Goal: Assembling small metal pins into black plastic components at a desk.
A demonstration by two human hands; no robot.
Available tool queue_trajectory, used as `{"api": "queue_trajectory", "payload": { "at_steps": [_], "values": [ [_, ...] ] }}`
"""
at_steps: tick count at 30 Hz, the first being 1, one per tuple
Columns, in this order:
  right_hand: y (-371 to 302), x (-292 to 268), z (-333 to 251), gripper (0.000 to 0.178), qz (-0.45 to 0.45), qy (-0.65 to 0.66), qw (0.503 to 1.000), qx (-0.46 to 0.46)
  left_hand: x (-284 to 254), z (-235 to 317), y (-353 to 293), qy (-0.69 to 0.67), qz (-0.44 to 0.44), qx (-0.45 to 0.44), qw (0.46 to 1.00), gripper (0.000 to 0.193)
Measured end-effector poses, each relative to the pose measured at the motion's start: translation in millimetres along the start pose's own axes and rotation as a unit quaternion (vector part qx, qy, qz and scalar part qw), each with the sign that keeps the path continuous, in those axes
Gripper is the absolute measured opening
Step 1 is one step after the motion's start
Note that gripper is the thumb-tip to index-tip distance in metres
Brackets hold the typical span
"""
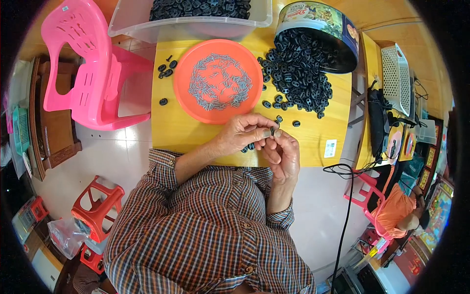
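Hands joined over small black piece at near edge of table

Left hand (243, 133) and right hand (284, 153) brought together above near edge of yellow table (183, 130), fingertips touching. Fingers of both narrowed to a pinch on one small black piece (273, 131), held between thumb and forefinger tips; exact share of grip between the two hands not discernible. Further loose black pieces (248, 147) lying on table just below left hand, partly hidden by it.

Orange round plate (218, 81) at centre of table, holding a ring-shaped scatter of thin grey metal pins (215, 81). Large heap of black pieces (298, 73) toward far right corner, spilling from tipped round tin (320, 24) lying on its side. Few stray black pieces (166, 68) near far left corner, beside plate. Clear plastic tub (191, 22) at far edge, filled with more black pieces. Pink plastic chair (90, 68) standing left of table; red stool (98, 206) on floor nearer the person.
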State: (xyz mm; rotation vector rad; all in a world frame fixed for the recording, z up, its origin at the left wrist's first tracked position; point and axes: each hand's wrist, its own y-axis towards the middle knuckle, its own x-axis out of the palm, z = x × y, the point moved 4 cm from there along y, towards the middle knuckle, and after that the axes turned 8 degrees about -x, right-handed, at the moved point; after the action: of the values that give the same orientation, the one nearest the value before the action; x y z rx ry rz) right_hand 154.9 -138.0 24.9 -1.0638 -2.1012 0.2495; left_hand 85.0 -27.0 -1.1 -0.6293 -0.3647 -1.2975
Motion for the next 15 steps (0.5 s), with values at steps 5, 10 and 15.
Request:
{"api": "queue_trajectory", "payload": {
  "at_steps": [5,10,15],
  "values": [
    [1,-4,4,0.022,-0.017,-0.006,1.000,-0.003,-1,2,-1,0.023,-0.004,0.006,1.000,0.018],
    [0,2,0,0.017,-0.027,0.007,1.000,0.006,-3,3,-2,-0.002,0.041,0.022,0.999,0.012],
    [-2,0,1,0.020,-0.037,0.021,0.999,0.020,-3,10,-3,0.030,0.038,0.052,0.997,0.011]
  ]
}}
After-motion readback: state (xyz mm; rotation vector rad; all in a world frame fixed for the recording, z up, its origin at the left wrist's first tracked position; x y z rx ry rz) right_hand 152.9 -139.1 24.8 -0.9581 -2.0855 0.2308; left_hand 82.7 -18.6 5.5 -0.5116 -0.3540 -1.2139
